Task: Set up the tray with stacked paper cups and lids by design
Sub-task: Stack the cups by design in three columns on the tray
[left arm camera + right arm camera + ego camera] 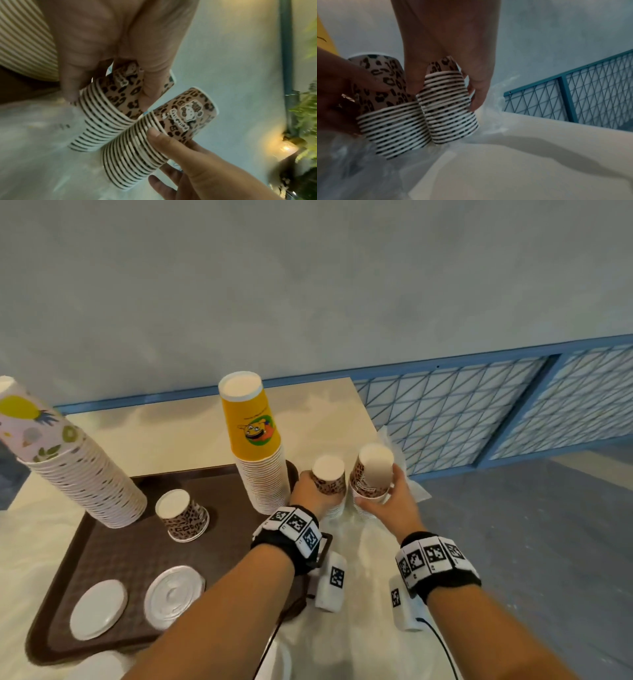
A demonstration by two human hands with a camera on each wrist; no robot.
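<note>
Two upside-down stacks of leopard-print paper cups stand side by side just right of the brown tray (pixel 102 546). My left hand (pixel 308 489) grips the left leopard stack (pixel 328 478) near its top. My right hand (pixel 388 494) grips the right leopard stack (pixel 371 474), which tilts slightly. In the left wrist view my left fingers (pixel 73 75) curl round the left leopard stack (pixel 106 112), and the right leopard stack (pixel 147 146) leans against it. The right wrist view shows my right fingers (pixel 477 86) round the right leopard stack (pixel 448 108).
On the tray stand a tall fruit-print cup stack (pixel 78 470), a yellow cup stack (pixel 260 460), a single upturned leopard cup (pixel 181 515) and two white lids (pixel 98 609) (pixel 173 595). Clear plastic wrap (pixel 407 484) lies under the right leopard stack. The table's right edge is close by.
</note>
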